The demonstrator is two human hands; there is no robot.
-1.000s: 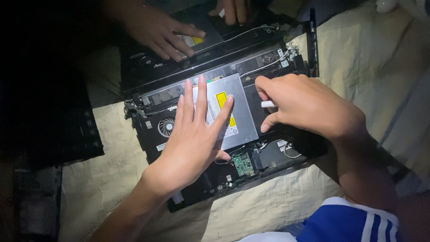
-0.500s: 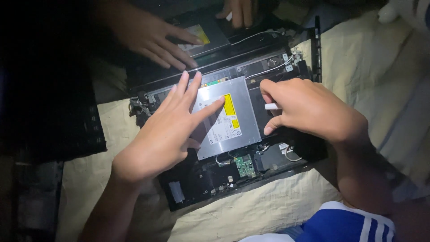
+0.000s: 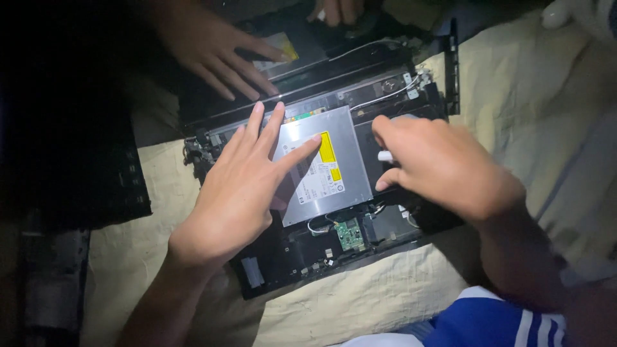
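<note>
Silver drive (image 3: 334,164) under spread left hand (image 3: 241,186), right hand (image 3: 443,164) pinching half-hidden white tool (image 3: 385,156)

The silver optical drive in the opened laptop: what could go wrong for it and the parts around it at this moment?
1. The left hand presses fingers flat on the silver optical drive; pushing hard might strain it against the laptop chassis.
2. The small green circuit board and loose wires lie bare just below the drive; a slipping hand could snag them.
3. The right hand holds a small white tool close to the drive's edge, which might scratch it.
</note>
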